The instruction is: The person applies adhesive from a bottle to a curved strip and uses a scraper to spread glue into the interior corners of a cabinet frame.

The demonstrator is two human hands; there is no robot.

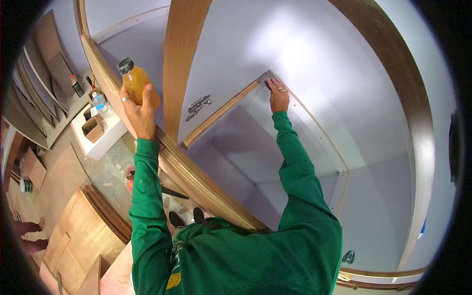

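A clear plastic bottle (139, 83) with amber-yellow liquid and a dark, smeared cap is upright but tilted in my left hand (140, 110), the fingers wrapped round it. That hand is beside the wooden front rail (172, 155) of a white-lined cabinet. My right hand (279, 96) reaches inside, to the far corner of a wood-edged shelf panel (221, 114). Its fingers are together over a small, flat dark piece (266, 77) pressed at that corner; its kind is unclear.
A metal hinge (198, 107) is on the white panel, another hinge (348, 256) at lower right. A brown upright (184, 49) rises beside the left hand. On a white stand at left are a water bottle (99, 101) and a small box (92, 129). Plywood sheets (83, 226) lie below.
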